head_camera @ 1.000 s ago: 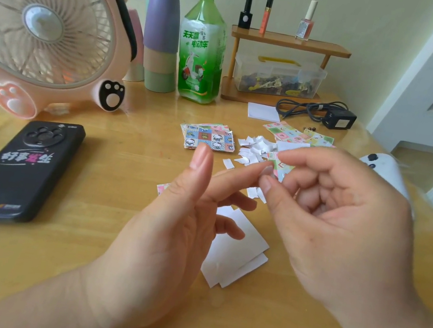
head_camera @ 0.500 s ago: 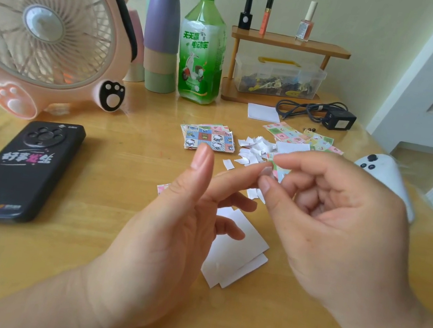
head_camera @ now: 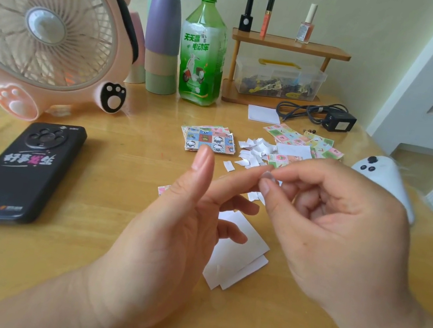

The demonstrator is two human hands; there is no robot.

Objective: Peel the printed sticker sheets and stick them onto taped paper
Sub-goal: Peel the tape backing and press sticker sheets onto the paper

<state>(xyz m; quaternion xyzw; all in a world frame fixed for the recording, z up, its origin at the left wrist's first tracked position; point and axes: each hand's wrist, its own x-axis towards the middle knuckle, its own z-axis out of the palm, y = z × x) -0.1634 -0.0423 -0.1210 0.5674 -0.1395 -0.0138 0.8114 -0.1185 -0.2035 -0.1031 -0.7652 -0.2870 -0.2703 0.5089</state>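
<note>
Change: right hand (head_camera: 340, 236) drifted a little to the right of the white paper (head_camera: 240, 256) over the last second, uncovering more of the far sticker sheets (head_camera: 299, 140); pinch point unmoved.
Meaning: probably still picking a tiny piece loose; nothing stuck down yet.
Right fingers (head_camera: 269, 198): thumb and forefinger closed together at the left forefinger tip, rest curled; anything between them too small to tell.
Left hand (head_camera: 169, 230): above the white paper, straight and spread, holding nothing visible.
Sticker stack (head_camera: 210, 140): flat on the counter (head_camera: 84, 227), beyond the white paper; torn scraps (head_camera: 252, 149) just beside.
Clear box (head_camera: 278, 79): on the shelf (head_camera: 289, 44) far beyond the white paper, lidded, holding small dark bits, kind unclear.
</note>
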